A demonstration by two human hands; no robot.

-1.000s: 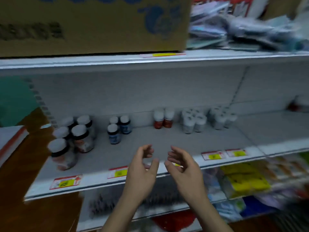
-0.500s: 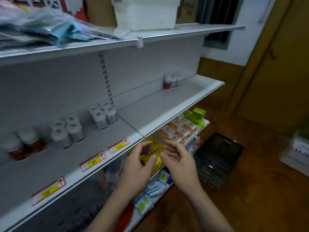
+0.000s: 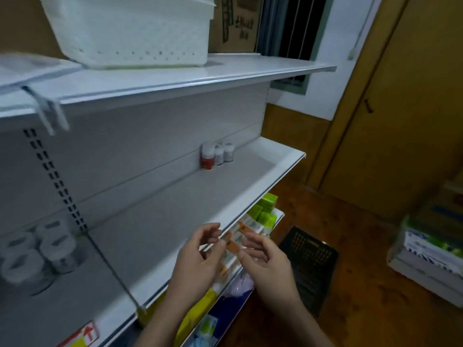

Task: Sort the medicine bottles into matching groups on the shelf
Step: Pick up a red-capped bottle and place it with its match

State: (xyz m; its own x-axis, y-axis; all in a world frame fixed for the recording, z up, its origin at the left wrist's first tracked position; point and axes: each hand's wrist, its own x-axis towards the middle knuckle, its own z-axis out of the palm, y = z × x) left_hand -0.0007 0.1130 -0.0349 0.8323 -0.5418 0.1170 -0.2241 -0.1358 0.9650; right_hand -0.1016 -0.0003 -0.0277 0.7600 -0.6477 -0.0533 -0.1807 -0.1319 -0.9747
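A red-labelled bottle [image 3: 207,156] with a white cap stands at the back of the white shelf [image 3: 253,196], with two smaller grey-labelled bottles [image 3: 223,153] beside it on the right. Several white-capped grey bottles [image 3: 37,251] are grouped at the far left of the same shelf level. My left hand [image 3: 200,256] and my right hand [image 3: 265,261] hover side by side in front of the shelf's front edge, fingers loosely curled, holding nothing.
A white perforated basket [image 3: 130,31] sits on the top shelf. Below are green and orange boxes [image 3: 260,216] and yellow packets [image 3: 200,311]. A black crate [image 3: 310,259] lies on the wooden floor; stacked cartons [image 3: 431,246] stand at right beside a wooden door [image 3: 400,96].
My view has swung right along the shelf, from the left groups of bottles to the three bottles at the right. Both hands stayed together, empty.
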